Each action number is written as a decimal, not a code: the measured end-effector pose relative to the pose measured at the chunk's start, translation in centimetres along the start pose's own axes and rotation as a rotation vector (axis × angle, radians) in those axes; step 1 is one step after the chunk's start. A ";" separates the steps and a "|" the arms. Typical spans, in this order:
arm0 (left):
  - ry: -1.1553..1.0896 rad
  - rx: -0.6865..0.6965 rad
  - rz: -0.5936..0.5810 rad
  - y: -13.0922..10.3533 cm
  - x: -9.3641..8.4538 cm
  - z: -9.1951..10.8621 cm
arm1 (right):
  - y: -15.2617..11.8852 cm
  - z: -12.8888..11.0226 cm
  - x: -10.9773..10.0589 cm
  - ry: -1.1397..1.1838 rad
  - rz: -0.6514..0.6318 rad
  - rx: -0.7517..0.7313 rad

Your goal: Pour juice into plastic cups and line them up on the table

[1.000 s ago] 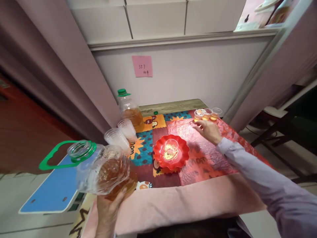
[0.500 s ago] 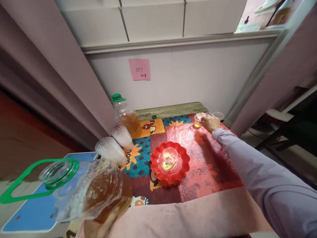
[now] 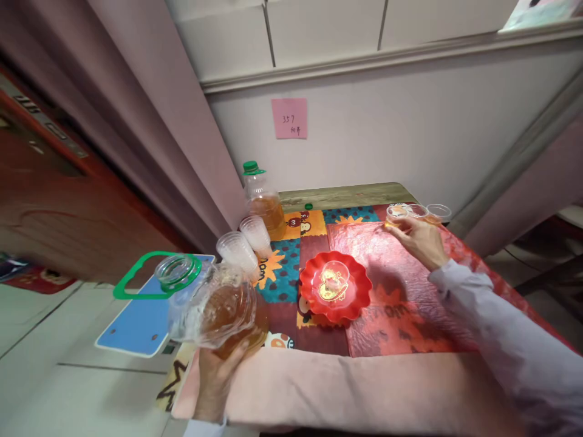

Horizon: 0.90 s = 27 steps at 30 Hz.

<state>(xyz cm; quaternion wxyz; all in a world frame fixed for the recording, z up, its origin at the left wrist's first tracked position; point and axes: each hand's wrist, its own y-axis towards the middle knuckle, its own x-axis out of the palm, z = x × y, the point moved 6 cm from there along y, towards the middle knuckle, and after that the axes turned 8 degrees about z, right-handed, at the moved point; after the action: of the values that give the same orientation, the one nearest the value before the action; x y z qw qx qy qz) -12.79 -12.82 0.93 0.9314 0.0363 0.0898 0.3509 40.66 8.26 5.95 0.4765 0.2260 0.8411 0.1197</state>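
At the far left stand one brown door and one mauve curtain. Below the curtain is one blue board with two small holes showing.

Next comes the first of two large clear jugs. This open jug, partly filled with amber liquid, has one green handle at its neck and tilts left. The person's left hand grips it low on its body, so the jug lies just above the palm.

Beyond it, two stacks of clear plastic cups lean side by side: a near stack and a far stack. Behind them stands the second jug, a capped jug, upright, also holding amber liquid.

On the wall above is one pink note, handwritten "357" with smaller characters beneath. One loose green cap lies on the table. The patterned tablecloth bears a word resembling "mom".

One red scalloped bowl with a gold heart holds one clear cup.

At the right, three clear cups stand in a row, amber showing in the leftmost. The right hand is just in front of them, fingers bent at the leftmost; whether it grips cannot be told.
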 end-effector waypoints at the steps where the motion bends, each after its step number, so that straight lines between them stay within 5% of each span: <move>1: -0.014 -0.006 -0.018 -0.1 0.2 0.1 | -1.9 -0.7 0.1 0.110 -0.064 0.004; 5: -0.048 -0.024 -0.068 -0.2 0.4 -0.1 | -10.2 -3.4 2.0 0.318 -0.359 0.114; 10: -0.081 -0.008 -0.098 0.0 0.4 -0.8 | -16.1 -5.5 4.7 0.441 -0.499 0.284; 18: -0.120 0.011 -0.092 -0.2 1.0 -0.2 | -15.0 -6.0 7.5 0.443 -0.400 0.249; 23: -0.125 0.017 -0.111 -0.2 1.0 -0.3 | -13.3 -6.3 5.3 0.329 -0.165 0.112; 27: -0.104 0.020 -0.110 -0.1 0.8 -0.7 | -13.1 -10.0 3.8 0.273 -0.052 -0.188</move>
<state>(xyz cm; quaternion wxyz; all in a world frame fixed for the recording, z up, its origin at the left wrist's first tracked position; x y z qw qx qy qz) -12.23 -12.35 0.11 0.9523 0.0591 0.0465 0.2959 26.88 -1.10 2.79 0.3797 0.1401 0.8888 0.2149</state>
